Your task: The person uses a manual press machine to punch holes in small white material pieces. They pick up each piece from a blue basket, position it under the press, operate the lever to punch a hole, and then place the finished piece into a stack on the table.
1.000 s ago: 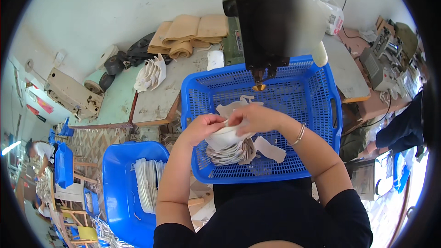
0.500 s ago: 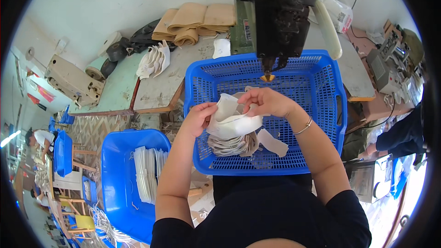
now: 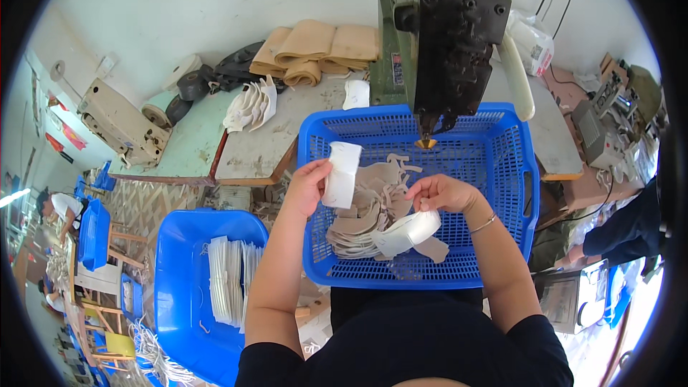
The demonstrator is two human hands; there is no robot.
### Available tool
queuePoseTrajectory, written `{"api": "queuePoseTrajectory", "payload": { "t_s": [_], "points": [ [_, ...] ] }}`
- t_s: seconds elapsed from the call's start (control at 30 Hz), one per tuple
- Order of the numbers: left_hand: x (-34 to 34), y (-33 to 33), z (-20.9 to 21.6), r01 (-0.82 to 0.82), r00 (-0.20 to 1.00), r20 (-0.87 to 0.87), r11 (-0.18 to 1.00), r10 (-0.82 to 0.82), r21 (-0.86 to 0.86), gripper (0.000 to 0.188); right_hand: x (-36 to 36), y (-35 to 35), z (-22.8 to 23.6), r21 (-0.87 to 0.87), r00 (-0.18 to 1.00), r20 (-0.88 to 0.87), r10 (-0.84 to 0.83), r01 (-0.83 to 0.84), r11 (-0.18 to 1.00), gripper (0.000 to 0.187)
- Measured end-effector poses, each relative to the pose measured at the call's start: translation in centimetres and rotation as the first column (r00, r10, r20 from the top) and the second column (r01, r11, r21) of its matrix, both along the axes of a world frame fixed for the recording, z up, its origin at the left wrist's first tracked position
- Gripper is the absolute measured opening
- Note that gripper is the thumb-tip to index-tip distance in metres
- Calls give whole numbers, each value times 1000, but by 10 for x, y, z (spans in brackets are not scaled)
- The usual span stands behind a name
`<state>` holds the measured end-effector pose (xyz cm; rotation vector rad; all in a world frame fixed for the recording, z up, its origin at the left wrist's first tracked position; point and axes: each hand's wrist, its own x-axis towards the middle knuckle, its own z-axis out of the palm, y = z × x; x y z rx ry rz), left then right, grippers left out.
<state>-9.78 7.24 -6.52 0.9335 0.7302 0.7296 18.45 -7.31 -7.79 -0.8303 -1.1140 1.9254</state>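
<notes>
My left hand (image 3: 309,185) pinches the edge of a flat white strip (image 3: 342,178), held upright over the left part of a blue plastic basket (image 3: 390,279). Between the fingertips of my right hand (image 3: 446,195) is a curved white piece (image 3: 408,233), its wide end hanging over the heap below. Under both hands, a layered pile of off-white cut pieces (image 3: 358,223) lies in the basket, with loose strips at its top. One beige piece (image 3: 433,249) sticks out beside the curved one. The material of these pieces cannot be made out.
A green and black machine (image 3: 459,50) with a brass tip overhangs the basket's far side. Left of the basket stands a blue tub (image 3: 179,279) holding stacked white strips (image 3: 228,279). White pieces (image 3: 251,104) and folded tan sheets (image 3: 315,46) lie on the table. Another person's arm (image 3: 577,254) shows at right.
My hands have drawn apart: the left keeps a flat strip, while the right has moved down and right with the curved piece. The pile is more exposed, and the view has shifted slightly.
</notes>
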Motion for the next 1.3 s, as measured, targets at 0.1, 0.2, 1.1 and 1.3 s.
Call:
{"api": "queuePoseTrajectory", "payload": {
  "t_s": [0.1,0.2,1.1,1.3],
  "points": [
    [4,13,15,-102,993,62,995,102,-9,26,2,-6,-2,-8,998,-16,-64,63,998,33],
    [9,33,21,-177,980,90,984,175,22,27,5,-9,-8,-21,995,-19,-100,100,995,31],
    [-3,193,28,356,296,-227,114,928,927,19,-15,-20,-20,-56,962,-129,-239,234,971,25],
    [30,129,42,195,509,-1,-114,861,974,16,-14,-12,-26,-42,942,-129,-310,307,951,26]
  ]
}}
